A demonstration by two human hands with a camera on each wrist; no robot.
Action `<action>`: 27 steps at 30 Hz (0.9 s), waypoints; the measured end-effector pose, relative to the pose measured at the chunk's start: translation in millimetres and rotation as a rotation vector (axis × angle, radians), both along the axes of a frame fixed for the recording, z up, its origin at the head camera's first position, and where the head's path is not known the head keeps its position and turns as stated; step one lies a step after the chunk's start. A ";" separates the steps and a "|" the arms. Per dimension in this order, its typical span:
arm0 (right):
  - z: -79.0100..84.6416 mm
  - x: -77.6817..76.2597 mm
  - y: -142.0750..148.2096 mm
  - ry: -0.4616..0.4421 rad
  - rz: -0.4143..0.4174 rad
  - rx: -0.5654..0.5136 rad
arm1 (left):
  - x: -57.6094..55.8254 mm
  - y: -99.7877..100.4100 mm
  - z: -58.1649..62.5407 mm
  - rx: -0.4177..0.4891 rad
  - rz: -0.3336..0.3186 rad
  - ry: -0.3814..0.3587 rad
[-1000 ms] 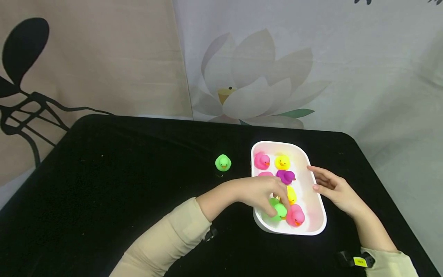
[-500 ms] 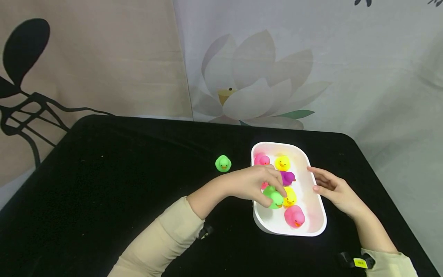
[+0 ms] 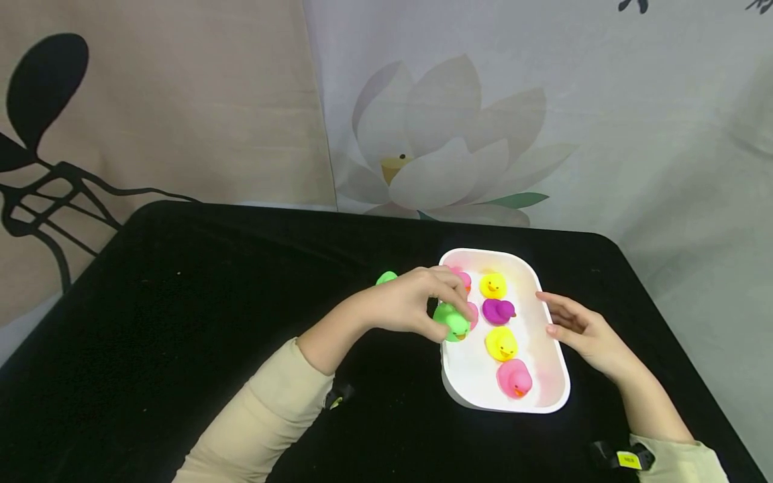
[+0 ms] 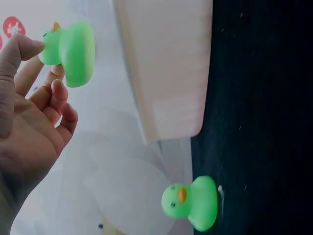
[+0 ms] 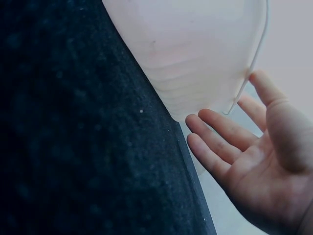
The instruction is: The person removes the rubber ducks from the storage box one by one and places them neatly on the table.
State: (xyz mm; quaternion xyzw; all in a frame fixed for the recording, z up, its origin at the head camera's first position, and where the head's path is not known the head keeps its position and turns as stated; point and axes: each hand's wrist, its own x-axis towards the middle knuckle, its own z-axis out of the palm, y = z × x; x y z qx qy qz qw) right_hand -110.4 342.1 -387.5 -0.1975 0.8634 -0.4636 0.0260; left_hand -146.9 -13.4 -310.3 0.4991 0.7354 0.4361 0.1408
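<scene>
My left hand (image 3: 413, 300) pinches a green rubber duck (image 3: 451, 323) between thumb and fingers, over the left rim of a white plastic tub (image 3: 477, 392). The left wrist view shows this duck raised above the table. Inside the tub are a purple duck (image 3: 498, 311), two yellow ducks, and pink ducks, some partly covered by my left hand. Straight, relaxed fingers of my right hand (image 3: 584, 330) touch the tub's right side. A second green duck (image 4: 201, 203) stands on the table left of the tub, mostly hidden behind my left hand in the head view.
A black cloth (image 3: 211, 322) covers the table, whose far edge runs close behind the tub. Beyond hangs a pale backdrop (image 3: 634, 134) printed with a lotus flower. Each wrist wears a small black camera.
My left hand has lifted the green duck from the tub's near left corner and carried it up and left to the rim. It now partly covers the other green duck. My right hand stays put.
</scene>
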 end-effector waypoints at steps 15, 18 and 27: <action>3.8 1.9 -4.4 -0.009 -0.002 -0.006 | -14.8 -37.9 4.7 0.066 0.067 0.005; 5.3 1.6 -5.8 -0.004 0.001 -0.010 | -17.5 -44.7 5.1 0.073 0.069 -0.009; 6.2 1.1 -7.1 -0.006 0.008 -0.013 | -29.6 -62.3 0.9 0.028 0.096 -0.041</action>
